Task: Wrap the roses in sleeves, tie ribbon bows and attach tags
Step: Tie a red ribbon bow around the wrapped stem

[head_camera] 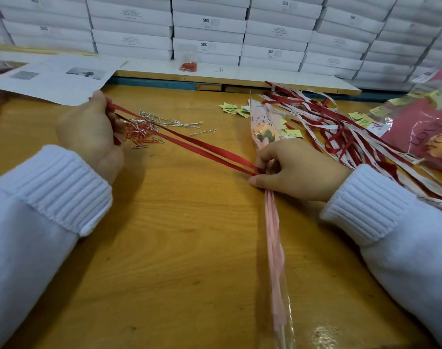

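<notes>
Head view looks down on a yellow-orange wooden worktop (177,235), scuffed and marked, with a white ledge (240,74) along its far edge. Behind the ledge, white cardboard boxes (209,23) are stacked in rows that fill the whole back of the room.

Printed sheets (58,76) lie at the far left. Near them is a scatter of red and silver paper clips (141,133), with silver twist wires (169,120) just beyond. A small clear bag of red bits (188,65) sits on the ledge. Yellow-green tags (230,108) lie far centre-right, beside a loose pile of red and white ribbons (328,122). A stack of pink printed sleeves (421,127) is at the far right.

One rose (265,132) lies in its sleeve (274,235) right of centre, with the bloom away from the person and the narrow end toward the near edge. The right hand (298,170) rests on the sleeve below the bloom, thumb and fingers pinching it where a red ribbon (194,144) meets it. Two strands of the ribbon run taut to the left hand (91,137), whose fingers curl around them above the clips. Both wrists wear white ribbed cuffs.
</notes>
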